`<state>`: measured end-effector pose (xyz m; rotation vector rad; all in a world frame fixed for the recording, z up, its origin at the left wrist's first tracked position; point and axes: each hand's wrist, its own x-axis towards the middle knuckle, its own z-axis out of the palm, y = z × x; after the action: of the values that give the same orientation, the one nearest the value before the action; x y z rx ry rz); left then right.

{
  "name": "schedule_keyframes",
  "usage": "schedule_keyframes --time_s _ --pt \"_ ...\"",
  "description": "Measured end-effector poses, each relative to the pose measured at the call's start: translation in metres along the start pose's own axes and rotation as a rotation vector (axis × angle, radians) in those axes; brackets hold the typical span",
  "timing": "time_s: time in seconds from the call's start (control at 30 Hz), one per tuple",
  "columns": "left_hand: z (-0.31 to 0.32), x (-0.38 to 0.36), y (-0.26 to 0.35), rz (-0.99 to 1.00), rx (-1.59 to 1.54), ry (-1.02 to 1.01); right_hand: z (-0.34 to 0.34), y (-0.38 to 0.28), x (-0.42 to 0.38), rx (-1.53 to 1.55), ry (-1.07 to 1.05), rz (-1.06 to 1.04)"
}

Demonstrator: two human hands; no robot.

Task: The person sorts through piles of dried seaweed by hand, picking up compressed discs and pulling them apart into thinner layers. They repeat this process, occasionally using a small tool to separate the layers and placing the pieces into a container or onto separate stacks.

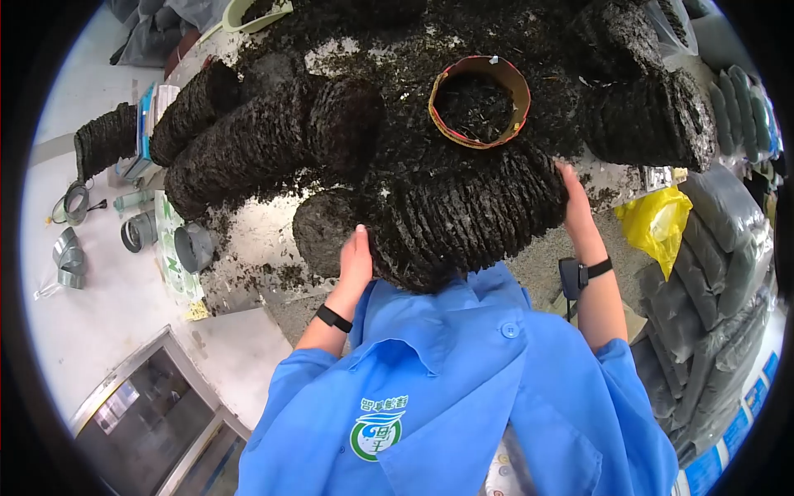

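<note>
A long stack of round, dark dried seaweed cakes [480, 211] lies on its side between my hands, close to my blue jacket. My left hand [356, 259] presses against its left end, and most of its fingers are hidden behind the cakes. At the right end, my right hand [576, 202] lies along the outermost cake with its fingers pointing away from me. Together the hands clasp the row from both ends. Just beyond my left hand is a greyish round seaweed cake [321, 234], lying on the littered table [263, 236].
A round cardboard ring [478, 142] holding loose seaweed stands beyond the stack. More stacks lie left [248, 153] and right [645, 120]. A pale scoop [252, 16] is at the back. Metal rings [193, 247], a yellow bag [653, 223] and bagged cakes [711, 281] flank the table.
</note>
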<state>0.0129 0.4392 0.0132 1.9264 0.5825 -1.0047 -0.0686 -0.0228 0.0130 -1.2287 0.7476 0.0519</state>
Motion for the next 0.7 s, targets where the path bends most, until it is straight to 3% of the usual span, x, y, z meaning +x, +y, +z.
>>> schedule_keyframes --time_s 0.03,0.07,0.13,0.2,0.27,0.33,0.7 --pt "-0.002 -0.017 0.022 0.425 0.202 0.241 0.011 -0.013 -0.011 -0.213 0.03 -0.067" --pt "-0.002 -0.035 0.045 0.855 0.403 0.473 0.021 -0.019 -0.015 -0.201 0.041 -0.07" --pt "0.008 -0.057 0.076 0.908 0.283 0.182 0.032 -0.024 -0.025 -0.505 0.053 -0.07" --pt "0.018 -0.063 0.087 1.276 0.568 0.218 0.038 -0.028 -0.022 -0.419 0.061 -0.057" --pt "0.022 -0.067 0.093 1.475 0.64 0.134 0.041 -0.033 -0.02 -0.421 0.038 -0.06" --pt "0.031 -0.074 0.1 1.559 0.643 0.08 0.037 -0.024 -0.017 -0.428 0.043 -0.048" --pt "0.029 -0.057 0.13 1.566 1.027 -0.211 0.046 -0.023 -0.011 -0.483 0.039 -0.085"
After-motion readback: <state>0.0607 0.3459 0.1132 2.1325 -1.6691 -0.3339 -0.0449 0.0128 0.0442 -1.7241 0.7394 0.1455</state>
